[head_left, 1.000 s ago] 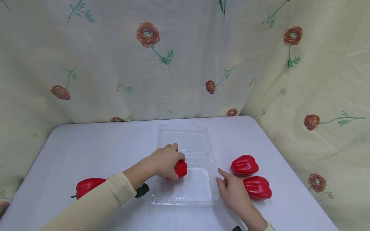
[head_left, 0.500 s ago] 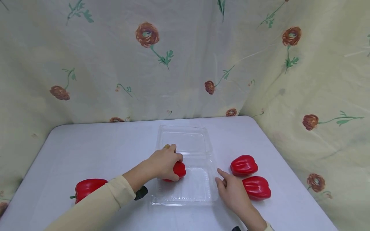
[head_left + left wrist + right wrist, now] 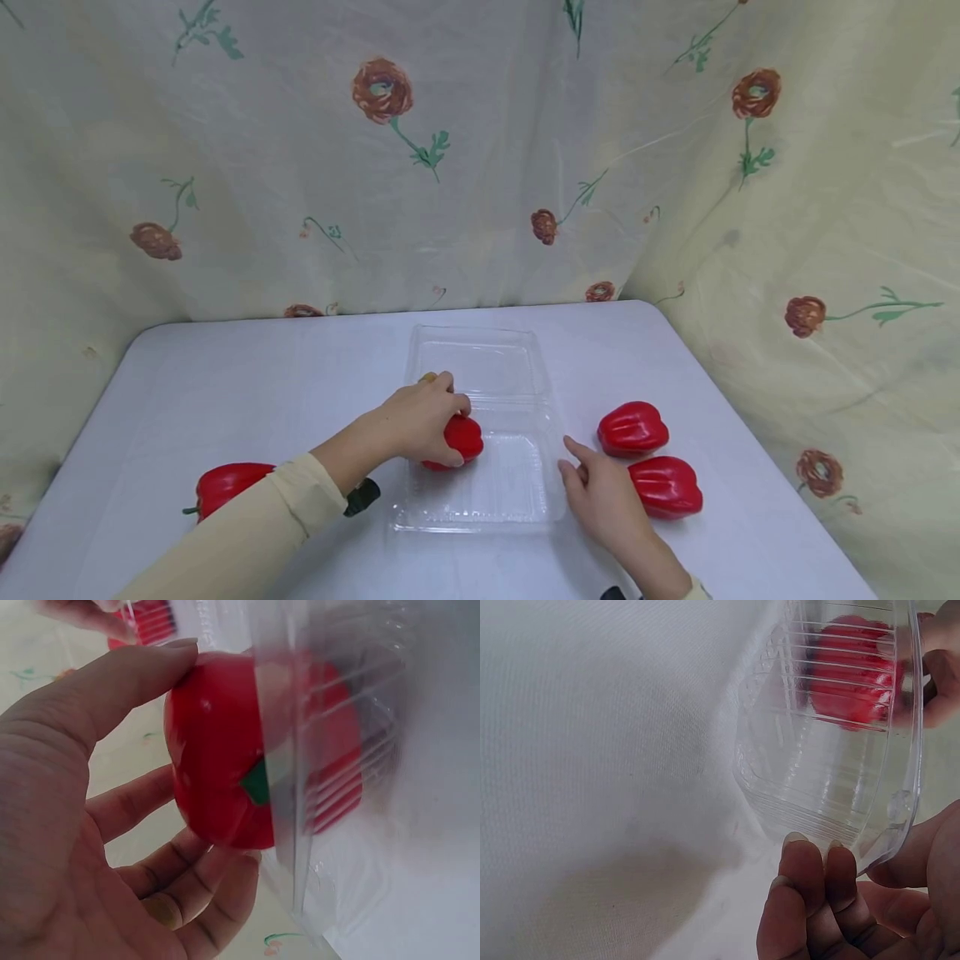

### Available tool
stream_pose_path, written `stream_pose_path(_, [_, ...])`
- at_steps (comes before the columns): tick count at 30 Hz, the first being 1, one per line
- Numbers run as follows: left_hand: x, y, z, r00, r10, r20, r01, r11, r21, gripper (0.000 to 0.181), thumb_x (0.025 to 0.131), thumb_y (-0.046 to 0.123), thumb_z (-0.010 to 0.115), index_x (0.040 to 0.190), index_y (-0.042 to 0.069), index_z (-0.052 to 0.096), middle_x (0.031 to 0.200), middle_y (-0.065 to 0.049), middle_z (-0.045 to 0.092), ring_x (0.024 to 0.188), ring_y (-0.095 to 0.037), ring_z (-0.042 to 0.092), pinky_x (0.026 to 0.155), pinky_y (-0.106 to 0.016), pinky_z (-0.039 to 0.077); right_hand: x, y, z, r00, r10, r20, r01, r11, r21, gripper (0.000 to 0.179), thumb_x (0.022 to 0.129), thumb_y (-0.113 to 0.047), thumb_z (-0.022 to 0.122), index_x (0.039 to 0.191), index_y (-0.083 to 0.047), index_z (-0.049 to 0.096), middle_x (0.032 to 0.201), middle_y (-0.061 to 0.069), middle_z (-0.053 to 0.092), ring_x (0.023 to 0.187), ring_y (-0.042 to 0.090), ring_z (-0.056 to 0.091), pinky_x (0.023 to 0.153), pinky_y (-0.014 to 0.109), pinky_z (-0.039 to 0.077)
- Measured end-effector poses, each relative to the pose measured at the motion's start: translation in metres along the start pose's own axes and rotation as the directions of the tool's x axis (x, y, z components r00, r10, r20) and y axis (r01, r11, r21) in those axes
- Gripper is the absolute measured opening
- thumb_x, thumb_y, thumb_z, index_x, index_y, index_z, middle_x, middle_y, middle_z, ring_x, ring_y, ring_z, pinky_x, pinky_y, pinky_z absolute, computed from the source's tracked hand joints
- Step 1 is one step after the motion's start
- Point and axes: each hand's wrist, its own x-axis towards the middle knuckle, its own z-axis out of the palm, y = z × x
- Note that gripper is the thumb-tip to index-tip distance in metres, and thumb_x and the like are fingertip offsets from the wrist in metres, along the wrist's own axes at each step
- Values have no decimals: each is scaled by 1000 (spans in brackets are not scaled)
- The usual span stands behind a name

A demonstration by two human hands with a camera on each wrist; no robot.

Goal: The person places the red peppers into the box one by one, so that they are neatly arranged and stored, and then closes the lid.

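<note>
My left hand [image 3: 423, 421] grips a red bell pepper [image 3: 463, 437] inside the left side of a clear plastic clamshell container [image 3: 517, 492], whose lid is folded back. In the left wrist view, the thumb lies on one side of the bell pepper [image 3: 217, 735] and the fingers curl under the other; its green stem faces the container wall [image 3: 285, 780]. My right hand [image 3: 603, 500] is at the container's right edge. In the right wrist view, the thumb and fingers of that hand [image 3: 855, 900] pinch the corner of the container's rim [image 3: 911, 787].
Two more red bell peppers [image 3: 633, 429] [image 3: 666, 487] lie close together just right of my right hand. Another red bell pepper [image 3: 231, 485] lies on the left, partly behind my left sleeve [image 3: 255, 517]. A flowered curtain [image 3: 480, 167] hangs behind the white table [image 3: 300, 358].
My left hand has shifted slightly left with the bell pepper, toward the container's left wall. My right hand stays at the right edge.
</note>
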Motion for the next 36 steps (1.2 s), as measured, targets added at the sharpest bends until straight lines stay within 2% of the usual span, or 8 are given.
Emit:
stream_pose_path(7, [-6, -11, -9, 1000, -13, 2, 14, 997, -73, 64, 70, 39, 87, 126, 19, 63, 118, -3, 55, 108, -19, 53, 73, -33, 57, 0, -1, -1, 1000, -2, -1, 2, 1000, 0, 55, 91, -21, 71, 140, -4, 54, 61, 1, 50, 52, 16, 47, 51, 22, 44])
stream_pose_path(10, [-11, -16, -18, 999, -34, -11, 33, 995, -93, 60, 75, 42, 83, 127, 20, 63, 119, -3, 55, 106, -18, 52, 73, -33, 57, 0, -2, -1, 1000, 2, 1, -2, 1000, 4, 56, 90, -22, 72, 141, -4, 54, 61, 1, 51, 52, 16, 48, 51, 22, 44])
stream_pose_path(16, [-24, -30, -30, 997, -70, -26, 66, 989, -134, 58, 76, 44, 82, 125, 19, 65, 118, -3, 57, 104, -18, 55, 75, -35, 57, 0, -1, -1, 1000, 24, -1, -24, 1000, -4, 57, 89, -23, 72, 141, -6, 55, 62, 0, 52, 53, 16, 49, 52, 21, 45])
stream_pose_path(20, [-36, -44, -35, 997, -73, -27, 69, 989, -133, 57, 77, 44, 80, 124, 16, 65, 114, -5, 59, 101, -19, 57, 77, -36, 56, 0, -1, -1, 1000, 13, 3, -13, 1000, -6, 57, 90, -22, 72, 141, -5, 54, 62, 1, 52, 53, 16, 49, 52, 22, 45])
stream_pose_path(25, [-56, -67, -40, 993, -122, 2, 121, 984, -133, 58, 80, 45, 78, 127, 14, 64, 111, -2, 60, 101, -19, 58, 83, -38, 54, 2, -2, -1, 1000, 26, 2, -26, 1000, -12, 59, 89, -24, 73, 142, -7, 53, 63, 0, 53, 53, 17, 50, 54, 22, 46])
stream_pose_path(31, [-78, -91, -42, 988, -152, 28, 154, 976, -153, 63, 80, 47, 78, 127, 9, 64, 113, -6, 61, 104, -25, 58, 87, -44, 53, 4, -2, -1, 1000, 26, 1, -26, 1000, -3, 59, 89, -24, 72, 142, -7, 53, 62, 1, 52, 53, 17, 50, 53, 22, 45])
stream_pose_path(36, [-98, -106, -43, 987, -157, 20, 159, 974, -164, 66, 80, 49, 77, 128, 6, 63, 117, -8, 61, 108, -29, 58, 89, -46, 52, 3, -2, 1, 999, 38, 14, -38, 999, 7, 57, 90, -23, 72, 141, -6, 54, 62, 2, 52, 53, 17, 49, 52, 21, 44])
